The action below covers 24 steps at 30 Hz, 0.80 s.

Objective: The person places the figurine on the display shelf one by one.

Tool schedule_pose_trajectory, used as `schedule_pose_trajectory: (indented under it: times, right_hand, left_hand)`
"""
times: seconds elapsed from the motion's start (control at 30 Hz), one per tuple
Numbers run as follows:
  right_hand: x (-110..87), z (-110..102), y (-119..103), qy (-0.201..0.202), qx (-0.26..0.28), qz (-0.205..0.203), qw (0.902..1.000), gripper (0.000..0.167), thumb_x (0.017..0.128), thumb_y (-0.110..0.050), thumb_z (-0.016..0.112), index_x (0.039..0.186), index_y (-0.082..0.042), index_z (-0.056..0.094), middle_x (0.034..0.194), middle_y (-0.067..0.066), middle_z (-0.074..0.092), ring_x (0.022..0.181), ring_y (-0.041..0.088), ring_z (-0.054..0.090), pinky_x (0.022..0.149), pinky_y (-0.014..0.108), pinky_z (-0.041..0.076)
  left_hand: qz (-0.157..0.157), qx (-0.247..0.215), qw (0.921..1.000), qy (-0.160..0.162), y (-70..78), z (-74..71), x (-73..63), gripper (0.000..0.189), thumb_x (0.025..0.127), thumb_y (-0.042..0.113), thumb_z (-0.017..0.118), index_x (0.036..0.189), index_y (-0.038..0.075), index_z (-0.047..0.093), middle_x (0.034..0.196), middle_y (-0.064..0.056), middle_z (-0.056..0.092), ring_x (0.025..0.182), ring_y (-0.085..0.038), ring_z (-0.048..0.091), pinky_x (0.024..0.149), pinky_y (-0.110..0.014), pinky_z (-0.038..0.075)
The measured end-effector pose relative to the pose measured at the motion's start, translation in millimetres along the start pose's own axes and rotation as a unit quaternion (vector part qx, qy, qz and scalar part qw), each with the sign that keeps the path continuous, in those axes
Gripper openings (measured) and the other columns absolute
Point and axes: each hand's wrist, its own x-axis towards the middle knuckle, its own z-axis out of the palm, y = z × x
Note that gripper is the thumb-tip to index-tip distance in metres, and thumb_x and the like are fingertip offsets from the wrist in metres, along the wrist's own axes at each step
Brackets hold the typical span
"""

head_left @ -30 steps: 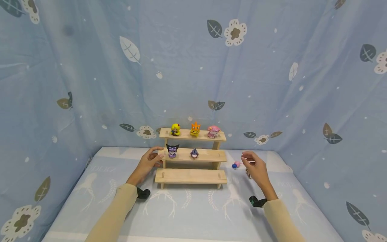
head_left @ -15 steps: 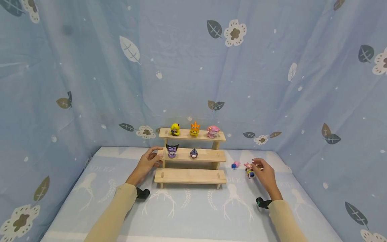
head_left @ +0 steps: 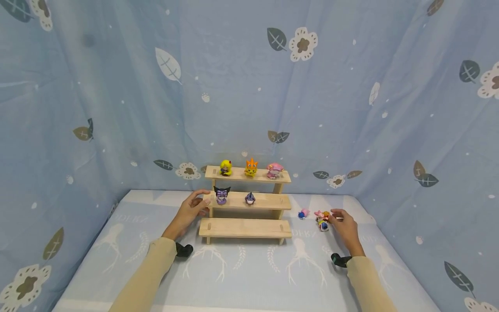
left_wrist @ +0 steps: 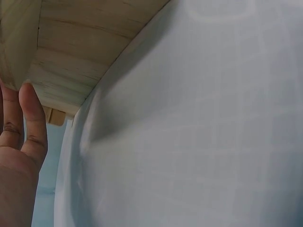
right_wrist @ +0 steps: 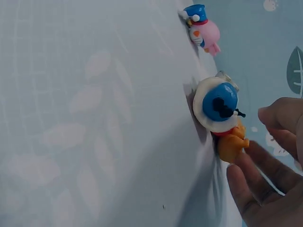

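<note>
A three-tier wooden display stand (head_left: 245, 228) is in the middle of the head view. My left hand (head_left: 191, 212) holds the left end of its middle tier, index finger at the back corner and thumb at the front. In the left wrist view, other fingers (left_wrist: 33, 118) reach up to the plank (left_wrist: 71, 52). My right hand (head_left: 345, 229) is beside an orange figurine (right_wrist: 229, 147), thumb apart from it and fingertips close to it. Overlapping that figurine is another (head_left: 322, 222) with pink ears; the right wrist view shows its round white-and-blue underside (right_wrist: 220, 101).
A pink-and-blue figurine (head_left: 303, 213) lies right of the stand. The top tier bears yellow (head_left: 225, 167), orange (head_left: 251, 168) and pink (head_left: 274, 170) figurines. On the middle tier are a purple-and-black one (head_left: 221, 195) and a small grey-blue one (head_left: 250, 198). Patterned cloth (head_left: 249, 86) hangs behind.
My right hand has moved right and slightly down, away from the pink-eared figurine, uncovering it and the orange figurine. My left hand has stayed at the stand.
</note>
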Motion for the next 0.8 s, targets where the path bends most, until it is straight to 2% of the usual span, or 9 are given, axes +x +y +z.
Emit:
schedule_pose_trajectory:
  times: [0.2,0.43,0.67,0.8]
  right_hand:
    - [8.2,5,1,-0.019,-0.01,0.042,0.9989,0.042,0.108,-0.028,0.056,0.139,0.0,0.056,0.138,0.027,0.054,0.124,0.042,0.053,0.1,0.056,0.047]
    - [11.2,6,-1,-0.009,-0.042,0.027,0.9987,0.038,0.109,-0.02,0.051,0.135,0.006,0.06,0.126,0.028,0.058,0.108,0.039,0.056,0.087,0.049,0.049]
    - [10.4,6,-2,-0.004,-0.046,0.036,0.9983,0.034,0.106,-0.018,0.056,0.13,0.005,0.064,0.116,0.026,0.062,0.097,0.034,0.057,0.075,0.039,0.049]
    - [11.5,1,-1,-0.045,-0.012,0.046,0.9979,0.038,0.104,-0.024,0.062,0.13,0.003,0.061,0.121,0.027,0.062,0.101,0.035,0.061,0.077,0.038,0.05]
  left_hand:
    - [-0.003,-0.003,1.0,0.005,2.2,0.5,-0.6,0.051,0.1,0.04,0.07,0.144,0.02,0.053,0.107,-0.016,0.065,0.095,-0.031,0.068,0.083,-0.047,0.058]
    - [-0.002,-0.004,1.0,0.006,4.5,2.3,-2.3,0.051,0.099,0.04,0.071,0.143,0.02,0.054,0.106,-0.014,0.065,0.094,-0.031,0.068,0.081,-0.044,0.058]
    - [-0.005,-0.005,1.0,0.007,3.1,1.8,-1.2,0.049,0.1,0.039,0.071,0.142,0.019,0.055,0.106,-0.013,0.065,0.095,-0.031,0.069,0.081,-0.046,0.058]
    - [-0.004,-0.007,1.0,0.005,1.9,0.9,-0.2,0.05,0.099,0.04,0.071,0.142,0.02,0.055,0.107,-0.014,0.065,0.095,-0.031,0.069,0.081,-0.043,0.058]
